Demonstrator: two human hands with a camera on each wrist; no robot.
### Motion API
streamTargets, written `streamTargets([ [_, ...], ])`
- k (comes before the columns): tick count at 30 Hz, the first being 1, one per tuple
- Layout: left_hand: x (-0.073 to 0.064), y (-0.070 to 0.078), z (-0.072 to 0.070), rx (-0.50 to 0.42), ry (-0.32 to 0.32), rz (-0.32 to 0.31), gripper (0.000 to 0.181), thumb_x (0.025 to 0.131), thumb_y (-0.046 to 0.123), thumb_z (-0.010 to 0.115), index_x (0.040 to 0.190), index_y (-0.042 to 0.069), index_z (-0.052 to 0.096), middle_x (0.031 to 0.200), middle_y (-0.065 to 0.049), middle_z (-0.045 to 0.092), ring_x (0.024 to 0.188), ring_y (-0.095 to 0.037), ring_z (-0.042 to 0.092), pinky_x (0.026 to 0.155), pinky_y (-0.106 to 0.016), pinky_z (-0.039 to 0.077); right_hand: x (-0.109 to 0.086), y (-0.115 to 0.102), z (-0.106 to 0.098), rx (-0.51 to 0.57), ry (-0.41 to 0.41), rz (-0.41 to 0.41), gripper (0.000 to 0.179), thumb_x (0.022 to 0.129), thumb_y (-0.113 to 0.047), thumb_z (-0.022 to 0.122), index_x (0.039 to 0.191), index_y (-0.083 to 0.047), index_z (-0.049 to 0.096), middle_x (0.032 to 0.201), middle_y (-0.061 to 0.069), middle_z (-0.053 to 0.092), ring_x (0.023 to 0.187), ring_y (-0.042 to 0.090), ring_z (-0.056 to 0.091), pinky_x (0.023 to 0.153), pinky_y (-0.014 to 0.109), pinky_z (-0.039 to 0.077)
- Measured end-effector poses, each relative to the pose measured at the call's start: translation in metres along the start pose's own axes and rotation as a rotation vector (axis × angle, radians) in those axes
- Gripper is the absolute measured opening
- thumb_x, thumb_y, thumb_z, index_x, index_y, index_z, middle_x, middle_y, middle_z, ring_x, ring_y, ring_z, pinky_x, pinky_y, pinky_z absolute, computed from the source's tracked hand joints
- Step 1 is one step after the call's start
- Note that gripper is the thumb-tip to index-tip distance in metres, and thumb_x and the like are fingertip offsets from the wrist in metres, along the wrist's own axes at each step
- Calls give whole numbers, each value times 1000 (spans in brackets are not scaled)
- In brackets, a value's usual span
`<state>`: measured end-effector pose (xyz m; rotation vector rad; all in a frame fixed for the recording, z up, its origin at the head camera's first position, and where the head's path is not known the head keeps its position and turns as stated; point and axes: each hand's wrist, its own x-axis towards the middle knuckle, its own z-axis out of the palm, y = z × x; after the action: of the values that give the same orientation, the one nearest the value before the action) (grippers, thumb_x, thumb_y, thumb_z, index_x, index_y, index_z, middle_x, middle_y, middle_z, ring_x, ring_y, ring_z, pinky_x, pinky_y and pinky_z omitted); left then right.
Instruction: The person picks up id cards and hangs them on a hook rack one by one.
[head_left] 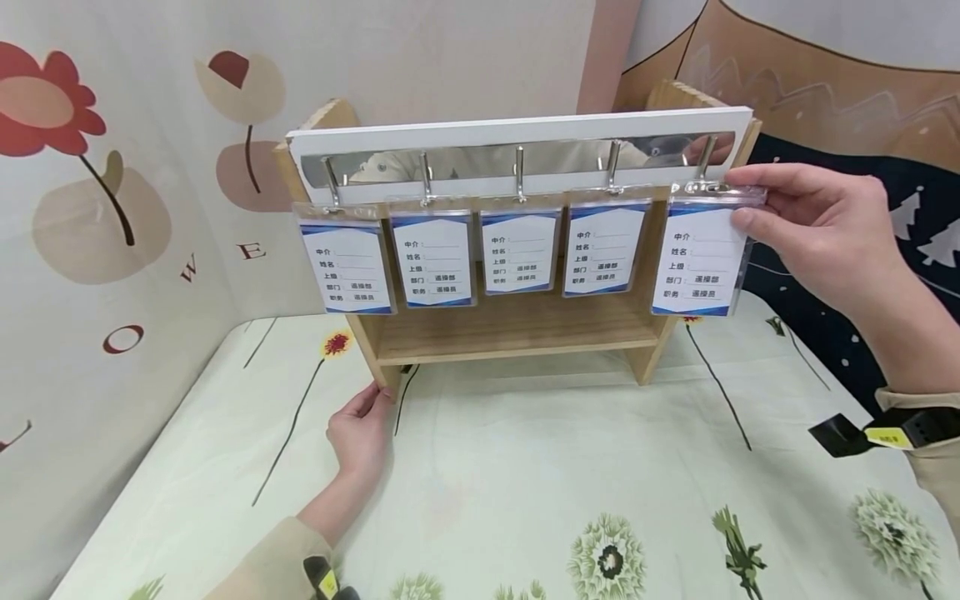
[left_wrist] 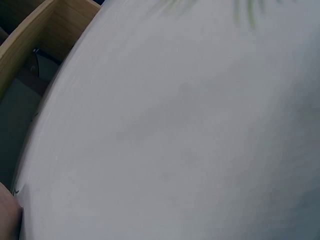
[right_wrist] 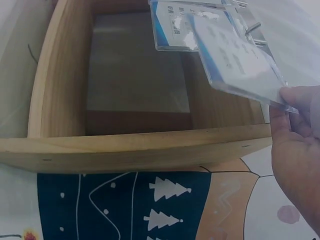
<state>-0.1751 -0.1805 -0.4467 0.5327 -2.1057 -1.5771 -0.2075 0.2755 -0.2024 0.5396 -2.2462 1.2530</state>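
A wooden shelf (head_left: 517, 337) stands on the table with a white hook rail (head_left: 517, 137) across its top. Several clear badge holders with blue-and-white cards hang from the metal hooks. My right hand (head_left: 813, 218) pinches the upper right edge of the rightmost badge holder (head_left: 697, 250) at its hook (head_left: 705, 162). The right wrist view has that badge holder (right_wrist: 240, 60) held between my fingers (right_wrist: 300, 107) beside the shelf's wooden side (right_wrist: 135, 147). My left hand (head_left: 362, 429) lies on the cloth with fingertips against the shelf's left foot. The left wrist view is mostly blurred white cloth.
A pale floral tablecloth (head_left: 525, 492) covers the table. Flower-patterned fabric hangs at the left (head_left: 112, 208), and a dark tree-print cloth (head_left: 922, 217) at the right. A black wrist strap (head_left: 885, 433) sits on my right arm.
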Motion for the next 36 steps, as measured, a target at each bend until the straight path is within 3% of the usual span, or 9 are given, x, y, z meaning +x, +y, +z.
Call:
streamTargets([
  [6,1,-1,-1,-6,-4,-3,30,99,13,67,125,0,72,116,-19,72,109,-27,69,73,-4,48,3,4,0,-13,-48,41,40,98,4,65,135,-10,68,122,-7,66,100,7,62,87,6,47],
  [12,1,0,0,-13,-10,-11,30,99,13,66,126,0,71,117,-19,71,110,-26,69,74,-5,48,6,7,3,7,-58,32,39,98,2,65,136,-10,68,120,-5,66,99,8,62,87,6,47],
  [21,1,1,0,-20,-12,-5,30,99,12,66,126,-1,71,118,-19,71,111,-28,68,74,-4,48,11,8,10,7,13,-39,41,93,13,66,128,-7,72,111,-8,69,92,8,64,86,7,48],
  [31,1,2,-1,-15,-22,-15,31,100,13,65,127,-1,70,119,-19,71,113,-30,68,74,-4,47,6,7,18,40,81,-38,40,94,12,65,131,-5,70,121,-3,68,100,13,61,92,10,47],
  [36,-1,2,-1,-19,-17,-14,31,99,13,66,125,-1,71,118,-20,71,113,-30,68,73,-5,48,-1,13,19,85,117,-11,40,93,11,65,131,-4,70,116,0,69,98,17,59,91,10,48],
])
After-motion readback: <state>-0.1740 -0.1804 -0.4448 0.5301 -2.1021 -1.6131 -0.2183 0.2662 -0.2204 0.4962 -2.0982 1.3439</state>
